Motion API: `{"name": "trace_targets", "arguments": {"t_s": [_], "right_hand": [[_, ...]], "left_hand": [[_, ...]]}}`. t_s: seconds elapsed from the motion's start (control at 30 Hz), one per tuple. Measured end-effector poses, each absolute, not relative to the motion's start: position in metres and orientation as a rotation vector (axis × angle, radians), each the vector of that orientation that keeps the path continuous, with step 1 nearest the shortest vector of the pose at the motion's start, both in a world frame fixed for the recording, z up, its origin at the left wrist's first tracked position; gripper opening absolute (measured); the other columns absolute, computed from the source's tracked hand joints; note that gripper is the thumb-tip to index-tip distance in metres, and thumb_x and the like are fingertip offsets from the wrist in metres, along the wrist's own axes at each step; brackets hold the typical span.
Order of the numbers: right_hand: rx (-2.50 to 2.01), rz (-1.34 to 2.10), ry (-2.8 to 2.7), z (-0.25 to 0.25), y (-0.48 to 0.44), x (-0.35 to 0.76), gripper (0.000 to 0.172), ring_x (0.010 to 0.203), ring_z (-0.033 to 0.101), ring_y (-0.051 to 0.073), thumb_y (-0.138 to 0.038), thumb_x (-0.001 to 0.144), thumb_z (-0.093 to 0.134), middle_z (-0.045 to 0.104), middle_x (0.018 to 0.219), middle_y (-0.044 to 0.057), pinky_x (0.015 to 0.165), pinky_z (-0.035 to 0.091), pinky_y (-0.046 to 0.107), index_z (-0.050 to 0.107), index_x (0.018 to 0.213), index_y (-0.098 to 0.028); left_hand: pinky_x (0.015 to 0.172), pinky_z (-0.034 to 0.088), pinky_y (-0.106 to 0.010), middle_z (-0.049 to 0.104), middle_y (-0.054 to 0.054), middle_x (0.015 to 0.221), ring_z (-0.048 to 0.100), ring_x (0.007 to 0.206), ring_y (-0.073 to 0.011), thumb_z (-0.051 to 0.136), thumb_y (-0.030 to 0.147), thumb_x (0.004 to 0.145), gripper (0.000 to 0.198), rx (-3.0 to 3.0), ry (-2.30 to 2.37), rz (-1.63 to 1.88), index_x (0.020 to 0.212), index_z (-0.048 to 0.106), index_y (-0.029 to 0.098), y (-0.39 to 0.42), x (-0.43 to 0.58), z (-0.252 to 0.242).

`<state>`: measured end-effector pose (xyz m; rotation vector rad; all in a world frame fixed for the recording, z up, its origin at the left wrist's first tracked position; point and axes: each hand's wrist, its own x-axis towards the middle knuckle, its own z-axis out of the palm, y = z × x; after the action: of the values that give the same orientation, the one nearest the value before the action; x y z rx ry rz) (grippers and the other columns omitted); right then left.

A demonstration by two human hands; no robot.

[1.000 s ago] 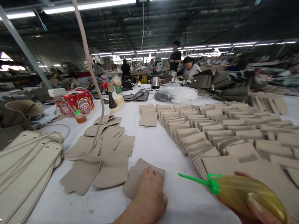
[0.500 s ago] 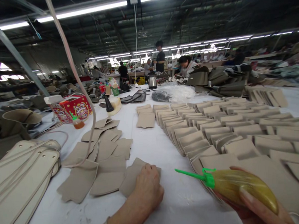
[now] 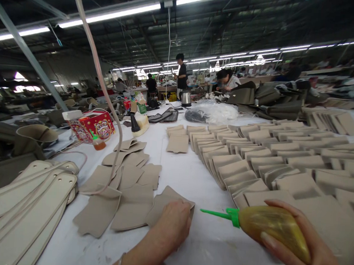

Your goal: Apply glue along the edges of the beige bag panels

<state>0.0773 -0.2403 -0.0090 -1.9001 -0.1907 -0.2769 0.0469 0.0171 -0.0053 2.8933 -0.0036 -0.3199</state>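
My left hand (image 3: 173,224) lies with fingers curled on a beige cut leather piece (image 3: 161,202) on the white table (image 3: 186,177), at the near centre. My right hand (image 3: 304,254) grips a soft yellow glue bottle (image 3: 275,228) with a green nozzle (image 3: 219,214) that points left, toward the piece under my left hand. The nozzle tip hangs above bare table, apart from the piece.
More beige cut pieces (image 3: 125,177) overlap to the left. Rows of folded beige pieces (image 3: 269,159) cover the right side. Cream straps (image 3: 23,206) lie at the near left. A hanging hose (image 3: 107,95) droops onto the pieces. A red box (image 3: 97,125) and people stand at the far end.
The glue bottle has shifted a little left and lower, its nozzle closer to my left hand. My left hand stays on the beige piece.
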Motion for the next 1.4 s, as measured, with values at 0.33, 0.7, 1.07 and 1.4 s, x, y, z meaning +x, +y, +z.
{"name": "trace_targets", "arguments": {"t_s": [0.33,0.7,1.07,1.4], "right_hand": [[-2.024,-0.236,-0.519,-0.015,-0.215,0.091,0.054,0.098,0.064,0.028,-0.051,0.077,0.072,0.06,0.116,0.005,0.084,0.055,0.029,0.052,0.121,-0.027],[-2.134,-0.406,-0.835,-0.016,-0.191,0.101,0.042,0.102,0.059,0.025,-0.048,0.089,0.062,0.057,0.117,0.005,0.085,0.051,0.034,0.048,0.124,-0.03],[-2.182,-0.389,-0.785,-0.014,-0.186,0.102,0.04,0.096,0.06,0.025,-0.052,0.088,0.062,0.059,0.112,0.003,0.082,0.051,0.034,0.05,0.12,-0.03],[-2.165,-0.267,-0.653,-0.016,-0.191,0.104,0.046,0.09,0.063,0.026,-0.055,0.084,0.064,0.062,0.108,0.004,0.076,0.052,0.034,0.05,0.119,-0.028]], "left_hand": [[0.074,0.047,-0.026,0.072,-0.003,0.091,0.066,0.086,-0.0205,0.041,0.013,0.08,0.033,2.757,-0.174,-0.115,0.099,0.065,0.024,0.042,0.05,-0.014],[0.067,0.044,-0.027,0.071,-0.005,0.086,0.067,0.083,-0.0229,0.04,0.014,0.08,0.03,2.737,-0.186,-0.124,0.093,0.066,0.021,0.044,0.057,-0.008],[0.068,0.045,-0.027,0.071,-0.004,0.085,0.067,0.082,-0.0234,0.043,0.017,0.081,0.025,2.694,-0.157,-0.103,0.089,0.066,0.022,0.044,0.057,-0.014],[0.069,0.045,-0.026,0.071,-0.004,0.083,0.067,0.081,-0.0223,0.043,0.017,0.083,0.025,2.67,-0.188,-0.087,0.09,0.067,0.023,0.044,0.056,-0.016]]}}
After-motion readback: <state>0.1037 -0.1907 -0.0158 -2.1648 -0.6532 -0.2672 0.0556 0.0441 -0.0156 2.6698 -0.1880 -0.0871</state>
